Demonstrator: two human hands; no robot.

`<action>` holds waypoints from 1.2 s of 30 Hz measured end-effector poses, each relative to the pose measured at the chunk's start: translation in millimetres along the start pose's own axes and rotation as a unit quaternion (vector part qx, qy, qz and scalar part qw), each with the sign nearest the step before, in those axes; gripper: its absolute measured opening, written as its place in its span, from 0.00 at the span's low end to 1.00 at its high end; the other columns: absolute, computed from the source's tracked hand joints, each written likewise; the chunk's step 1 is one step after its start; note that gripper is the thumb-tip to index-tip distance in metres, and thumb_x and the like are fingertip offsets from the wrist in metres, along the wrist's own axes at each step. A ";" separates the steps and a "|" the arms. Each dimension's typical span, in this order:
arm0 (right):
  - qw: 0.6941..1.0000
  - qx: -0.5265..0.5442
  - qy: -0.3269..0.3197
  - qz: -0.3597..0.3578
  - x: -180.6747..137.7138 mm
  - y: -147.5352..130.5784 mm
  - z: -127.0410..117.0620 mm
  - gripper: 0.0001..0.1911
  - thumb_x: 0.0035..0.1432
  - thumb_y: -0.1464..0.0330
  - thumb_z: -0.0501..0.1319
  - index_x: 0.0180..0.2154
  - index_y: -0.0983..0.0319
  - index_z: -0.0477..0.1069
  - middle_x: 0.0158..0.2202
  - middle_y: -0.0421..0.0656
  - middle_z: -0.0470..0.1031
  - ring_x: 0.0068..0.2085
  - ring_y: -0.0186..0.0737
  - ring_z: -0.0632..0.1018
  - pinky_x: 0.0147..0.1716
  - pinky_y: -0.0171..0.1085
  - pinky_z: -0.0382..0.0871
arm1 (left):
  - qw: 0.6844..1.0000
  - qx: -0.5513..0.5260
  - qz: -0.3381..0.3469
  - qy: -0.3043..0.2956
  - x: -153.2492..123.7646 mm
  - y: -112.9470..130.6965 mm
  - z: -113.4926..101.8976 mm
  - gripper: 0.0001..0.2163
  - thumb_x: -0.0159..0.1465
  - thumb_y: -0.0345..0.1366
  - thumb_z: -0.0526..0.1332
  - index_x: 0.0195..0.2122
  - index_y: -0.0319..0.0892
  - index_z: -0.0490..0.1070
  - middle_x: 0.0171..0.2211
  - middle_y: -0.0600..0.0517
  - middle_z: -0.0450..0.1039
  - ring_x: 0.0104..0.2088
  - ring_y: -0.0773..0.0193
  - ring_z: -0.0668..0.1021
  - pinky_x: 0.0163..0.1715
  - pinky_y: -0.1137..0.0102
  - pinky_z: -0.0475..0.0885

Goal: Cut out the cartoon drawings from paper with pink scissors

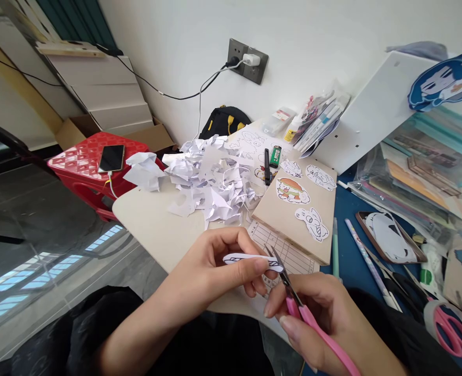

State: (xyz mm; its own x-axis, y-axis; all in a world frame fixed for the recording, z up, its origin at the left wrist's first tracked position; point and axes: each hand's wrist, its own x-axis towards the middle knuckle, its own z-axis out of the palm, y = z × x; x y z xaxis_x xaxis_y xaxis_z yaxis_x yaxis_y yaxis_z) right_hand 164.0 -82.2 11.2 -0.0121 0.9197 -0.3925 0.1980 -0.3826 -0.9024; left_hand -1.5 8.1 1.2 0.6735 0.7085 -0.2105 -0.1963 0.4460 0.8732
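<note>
Between L hand (211, 274) fingers (256, 266), paper cutout (250, 259) pinched; R hand (328, 321) grips scissors (307, 316), blades touching cutout

Two bare forearms, uncovered as far back as the view reaches, end in the left grip (215, 271) and the right grip (321, 318), both at the near edge of the counter (152, 224). Both grips are slender, with plain, unpainted nails. Below that edge, creased black cloth (211, 344) covers the body, showing under the left forearm and beside the right wrist.
</note>
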 end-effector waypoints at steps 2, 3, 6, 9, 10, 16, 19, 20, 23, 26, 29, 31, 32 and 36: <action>1.000 -0.007 -0.001 0.000 0.3 -2.5 -0.2 0.05 0.46 0.67 0.60 0.26 0.63 0.71 0.25 0.40 0.69 0.23 0.34 0.68 0.23 0.34 0.61 | 1.000 0.002 -0.003 0.001 -0.6 0.4 -0.1 0.10 0.59 0.34 0.68 0.23 0.38 0.70 0.21 0.55 0.76 0.22 0.71 0.74 0.26 0.78 0.70; 1.000 -0.010 -0.004 -0.001 0.6 -3.9 -0.4 0.05 0.46 0.68 0.60 0.25 0.63 0.71 0.25 0.40 0.69 0.24 0.35 0.69 0.24 0.34 0.62 | 1.000 0.003 -0.005 0.002 -1.0 0.6 -0.2 0.10 0.59 0.34 0.68 0.24 0.38 0.70 0.22 0.55 0.76 0.23 0.71 0.74 0.26 0.78 0.70; 1.000 -0.013 -0.017 -0.010 1.7 -7.1 -1.1 0.04 0.45 0.69 0.59 0.25 0.63 0.72 0.24 0.40 0.70 0.24 0.36 0.70 0.24 0.34 0.64 | 1.000 0.004 -0.005 0.000 -2.2 0.8 -0.6 0.10 0.59 0.34 0.68 0.24 0.38 0.70 0.22 0.55 0.76 0.23 0.71 0.74 0.26 0.78 0.70; 0.999 -0.014 -0.029 -0.021 2.9 -7.6 -1.2 0.04 0.45 0.70 0.59 0.26 0.63 0.72 0.24 0.40 0.70 0.24 0.36 0.70 0.23 0.33 0.63 | 1.000 0.007 -0.002 0.001 -2.5 0.6 -1.0 0.10 0.59 0.34 0.68 0.24 0.38 0.70 0.22 0.54 0.76 0.23 0.72 0.74 0.26 0.78 0.70; 0.999 -0.017 -0.033 -0.024 3.2 -6.9 -1.2 0.05 0.46 0.69 0.58 0.26 0.63 0.72 0.24 0.40 0.69 0.24 0.36 0.69 0.22 0.33 0.62 | 1.000 0.007 -0.002 0.002 -2.4 0.4 -1.1 0.10 0.59 0.34 0.68 0.24 0.38 0.70 0.22 0.54 0.76 0.23 0.72 0.74 0.26 0.78 0.70; 0.996 -0.046 -0.042 -0.067 5.7 0.7 -5.5 0.08 0.48 0.70 0.56 0.27 0.62 0.75 0.29 0.43 0.72 0.28 0.40 0.71 0.26 0.36 0.64 | 1.000 0.002 0.010 -0.006 -1.7 -0.4 -1.3 0.10 0.59 0.34 0.68 0.24 0.38 0.70 0.22 0.54 0.76 0.23 0.72 0.74 0.26 0.79 0.70; 0.992 -0.068 -0.066 -0.082 7.8 3.6 -10.1 0.08 0.50 0.71 0.57 0.29 0.61 0.76 0.31 0.44 0.73 0.32 0.43 0.74 0.32 0.38 0.66 | 1.000 -0.002 0.005 -0.006 -1.6 -0.7 -1.9 0.10 0.59 0.34 0.68 0.24 0.38 0.70 0.22 0.54 0.76 0.23 0.72 0.74 0.26 0.79 0.70; 0.991 -0.071 -0.076 -0.082 8.2 4.2 -10.9 0.08 0.50 0.71 0.57 0.30 0.61 0.76 0.31 0.44 0.74 0.33 0.44 0.74 0.33 0.39 0.66 | 1.000 -0.004 0.005 -0.007 -1.5 -0.9 -2.1 0.10 0.59 0.34 0.68 0.24 0.38 0.70 0.22 0.54 0.76 0.23 0.72 0.74 0.26 0.79 0.71; 0.992 -0.065 -0.068 -0.078 7.6 5.4 -9.0 0.08 0.50 0.71 0.58 0.30 0.61 0.76 0.31 0.44 0.76 0.34 0.46 0.76 0.33 0.39 0.67 | 1.000 -0.009 0.007 -0.010 -1.5 -1.6 -2.7 0.10 0.59 0.33 0.67 0.24 0.38 0.70 0.22 0.54 0.77 0.22 0.72 0.74 0.26 0.79 0.70; 0.996 -0.053 -0.017 -0.072 5.9 4.9 -3.4 0.08 0.48 0.70 0.57 0.27 0.61 0.76 0.29 0.44 0.76 0.31 0.43 0.76 0.29 0.37 0.66 | 1.000 -0.010 0.011 -0.015 -1.7 -2.4 -3.2 0.09 0.60 0.33 0.67 0.24 0.38 0.70 0.21 0.55 0.76 0.22 0.72 0.75 0.26 0.79 0.70; 0.995 -0.053 0.001 -0.079 5.7 2.9 0.4 0.09 0.47 0.69 0.57 0.25 0.61 0.77 0.29 0.44 0.76 0.29 0.42 0.75 0.25 0.35 0.65 | 1.000 -0.010 0.014 -0.017 -2.6 -2.9 -3.3 0.09 0.60 0.32 0.67 0.24 0.38 0.70 0.21 0.55 0.76 0.22 0.72 0.75 0.26 0.79 0.70; 0.995 -0.063 0.000 -0.079 5.8 1.6 0.8 0.10 0.47 0.68 0.58 0.25 0.62 0.78 0.26 0.43 0.75 0.24 0.38 0.72 0.21 0.34 0.63 | 1.000 -0.012 0.014 -0.018 -3.4 -3.1 -3.4 0.09 0.59 0.32 0.67 0.24 0.38 0.70 0.21 0.55 0.77 0.22 0.73 0.75 0.26 0.79 0.70; 0.995 -0.069 0.003 -0.077 5.7 1.2 0.6 0.10 0.47 0.68 0.58 0.25 0.62 0.78 0.25 0.42 0.74 0.22 0.36 0.70 0.20 0.33 0.62 | 1.000 -0.013 0.014 -0.018 -3.8 -3.1 -3.5 0.09 0.59 0.32 0.67 0.24 0.38 0.70 0.22 0.55 0.77 0.22 0.73 0.75 0.26 0.79 0.70; 0.995 -0.076 0.007 -0.068 4.7 0.1 -0.7 0.10 0.46 0.68 0.59 0.24 0.63 0.79 0.19 0.39 0.70 0.18 0.32 0.66 0.18 0.31 0.60 | 1.000 -0.019 0.010 -0.015 -3.2 -3.0 -4.2 0.09 0.59 0.33 0.68 0.24 0.38 0.70 0.22 0.55 0.77 0.22 0.73 0.75 0.26 0.79 0.70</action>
State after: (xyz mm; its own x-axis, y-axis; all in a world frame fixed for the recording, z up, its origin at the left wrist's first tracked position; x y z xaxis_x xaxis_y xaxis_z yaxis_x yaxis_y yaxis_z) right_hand 164.6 -77.8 9.4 -0.0349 0.9635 -0.2653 0.3418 -0.2380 -0.9092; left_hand -6.1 6.8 -2.5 0.6900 0.7011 -0.1797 -0.2362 0.4527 0.8598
